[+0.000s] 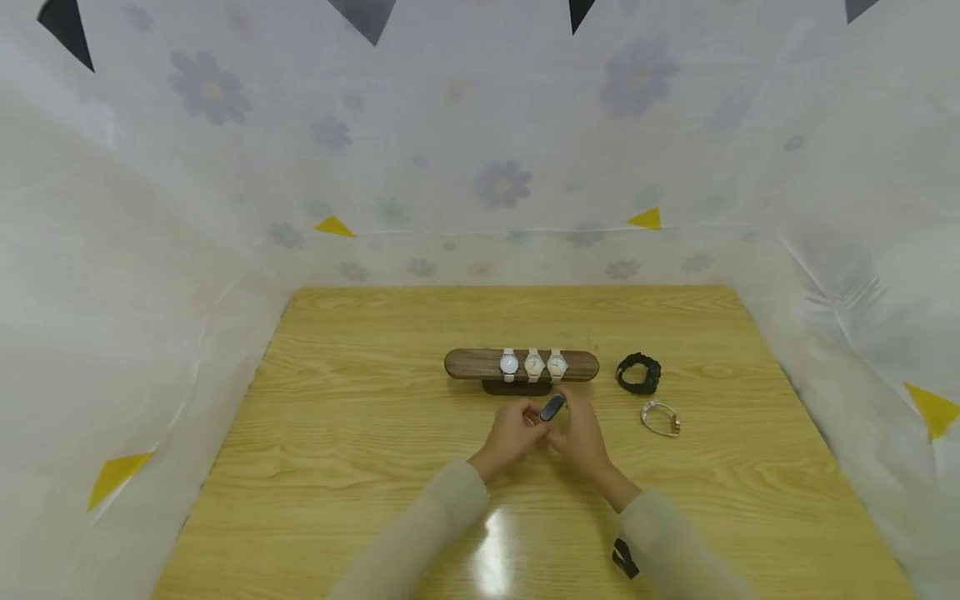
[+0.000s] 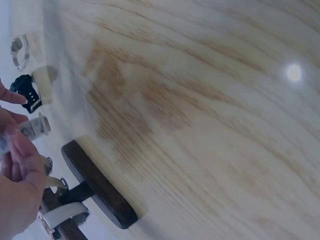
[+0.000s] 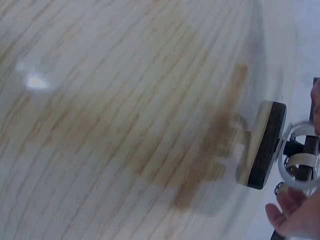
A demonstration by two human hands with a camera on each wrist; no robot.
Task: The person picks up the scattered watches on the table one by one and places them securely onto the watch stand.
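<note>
Curled fingers of the left hand (image 1: 514,432) and right hand (image 1: 581,435) pinch the dark-faced watch (image 1: 552,407) just before the wooden stand (image 1: 471,364); it looks light, its pale strap (image 3: 281,162) probably flexible, best gripped there.

Soft light, glare on tabletop (image 1: 492,546), hazy wrist views

From the left hand (image 1: 510,435), free table (image 1: 360,433) stretches toward 9 o'clock. From the right hand (image 1: 583,435), the watch stand (image 1: 471,364) blocks 11, a narrow gap shows near 1, a black watch (image 1: 653,374) obstructs 2, a bracelet watch (image 1: 676,426) 3.
</note>
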